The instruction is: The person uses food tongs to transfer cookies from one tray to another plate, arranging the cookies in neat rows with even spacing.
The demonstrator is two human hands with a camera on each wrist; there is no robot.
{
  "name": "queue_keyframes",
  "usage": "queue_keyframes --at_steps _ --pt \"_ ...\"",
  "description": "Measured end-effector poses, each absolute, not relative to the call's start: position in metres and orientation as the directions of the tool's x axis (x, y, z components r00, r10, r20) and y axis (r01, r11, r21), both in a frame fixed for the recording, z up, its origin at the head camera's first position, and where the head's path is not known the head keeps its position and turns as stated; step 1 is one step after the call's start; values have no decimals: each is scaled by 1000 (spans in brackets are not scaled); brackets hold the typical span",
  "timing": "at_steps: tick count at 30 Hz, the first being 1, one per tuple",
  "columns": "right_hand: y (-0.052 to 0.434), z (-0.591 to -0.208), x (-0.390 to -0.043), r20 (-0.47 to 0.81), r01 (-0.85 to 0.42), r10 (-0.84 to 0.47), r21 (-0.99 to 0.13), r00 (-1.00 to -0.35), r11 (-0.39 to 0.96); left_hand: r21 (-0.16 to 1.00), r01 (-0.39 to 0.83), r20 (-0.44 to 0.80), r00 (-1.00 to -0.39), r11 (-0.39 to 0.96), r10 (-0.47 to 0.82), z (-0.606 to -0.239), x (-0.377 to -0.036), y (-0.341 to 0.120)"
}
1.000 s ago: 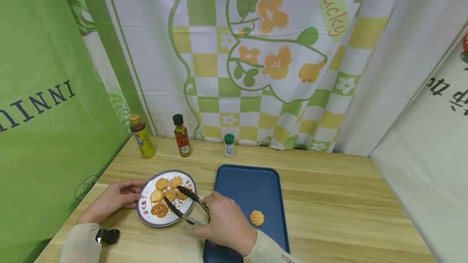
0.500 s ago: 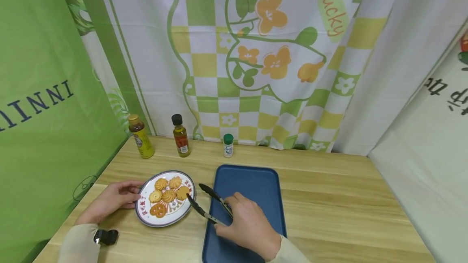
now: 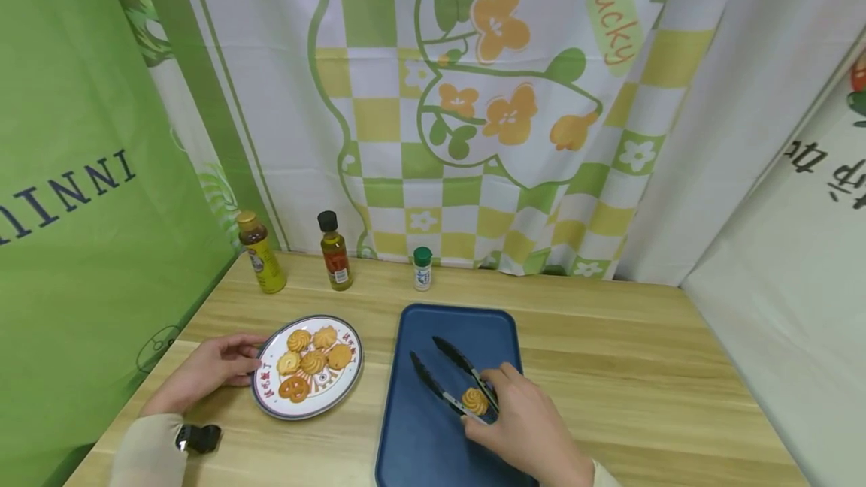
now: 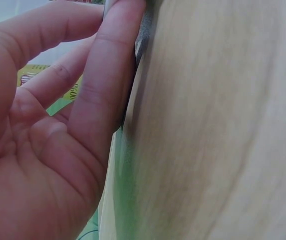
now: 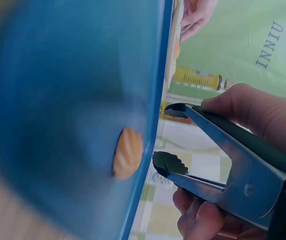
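Tongs (image 3: pixel 449 374) are in my right hand (image 3: pixel 534 438), held by the handle end with my fingers curled round them, and their two black-tipped arms stand apart over the blue tray (image 3: pixel 473 322), empty between the tips. One swirl cookie (image 3: pixel 475 400) lies on the tray just beside my knuckles, under the near part of the tongs; the right wrist view shows the same cookie (image 5: pixel 128 160) flat on the blue surface with the tong tips (image 5: pixel 169 162) apart beside it, not touching it. My left hand (image 3: pixel 203 370) rests on the wooden table (image 3: pixel 643 367), fingers straight and touching the rim of the patterned plate (image 3: pixel 269 397) to steady it; the left wrist view shows only those fingers (image 4: pixel 105 90) against the plate's edge. Five cookies (image 3: pixel 313 361) lie on that plate, well apart from the tongs. I judge that I am between carries: one cookie is set down on the tray and the tongs are free. The next move, as I see it, calls for swinging the open tips across to the plate, straddling one cookie without knocking its neighbours, and squeezing lightly, since these biscuits would likely crumble under a hard pinch, while my left hand keeps the plate from sliding.
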State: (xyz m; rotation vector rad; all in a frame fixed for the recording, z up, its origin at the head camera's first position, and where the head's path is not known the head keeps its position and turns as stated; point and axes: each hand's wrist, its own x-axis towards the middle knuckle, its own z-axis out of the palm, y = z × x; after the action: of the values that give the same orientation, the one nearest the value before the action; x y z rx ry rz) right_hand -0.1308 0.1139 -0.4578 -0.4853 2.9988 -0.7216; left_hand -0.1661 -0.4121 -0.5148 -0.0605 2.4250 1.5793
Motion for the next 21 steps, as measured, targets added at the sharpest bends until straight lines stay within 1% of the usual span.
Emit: queue_keyframes --at_steps 3,7,10,16,21 --pt "125 -458 -128 5 -222 -246 -447 -969 866 894 -170 -228 -969 415 96 -515 -166 -412" --pt "137 -461 -124 -17 -174 -202 -443 -979 879 893 -182 -235 -969 412 81 -515 -165 -411" --pt "144 -463 -122 -22 -163 -193 -440 -981 883 891 -191 -242 -968 413 73 -515 -164 -410" --pt "154 -467 -115 -82 -115 -171 -461 -982 880 893 -200 -250 -965 403 74 -514 -163 -409" --pt "161 -468 -108 -77 -121 -174 -457 -982 881 894 -193 -242 -967 404 73 -515 -164 -409"
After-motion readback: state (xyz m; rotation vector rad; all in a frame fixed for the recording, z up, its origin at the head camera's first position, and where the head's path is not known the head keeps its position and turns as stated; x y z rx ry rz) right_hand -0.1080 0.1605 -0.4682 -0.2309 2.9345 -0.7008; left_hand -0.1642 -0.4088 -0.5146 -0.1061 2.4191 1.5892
